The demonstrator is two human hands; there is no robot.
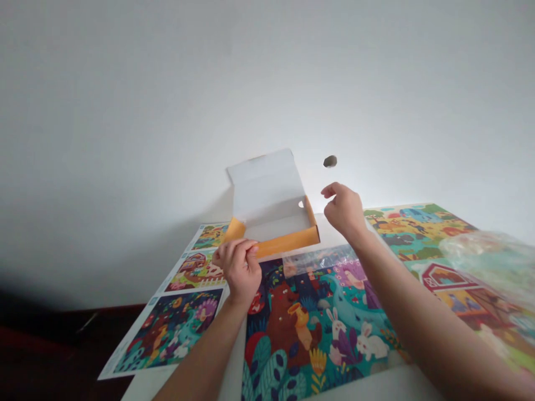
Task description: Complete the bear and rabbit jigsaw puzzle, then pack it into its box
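My left hand grips the near left corner of a flat cardboard box, with its fingers over the orange rim. The box has orange sides and a white inner lid, which stands open and tilted back. My right hand is raised beside the box's right side, apart from it, with loosely curled fingers and nothing visible in them. Just above those fingers, a small grey oval object appears against the white wall. I cannot tell what it is. The box rests on a colourful illustrated puzzle sheet showing a bear and rabbits.
A smaller illustrated sheet lies at the left, and a farm-scene sheet lies at the right. A crumpled clear plastic bag sits at the right edge of view. A white wall rises behind, and a dark floor shows at lower left.
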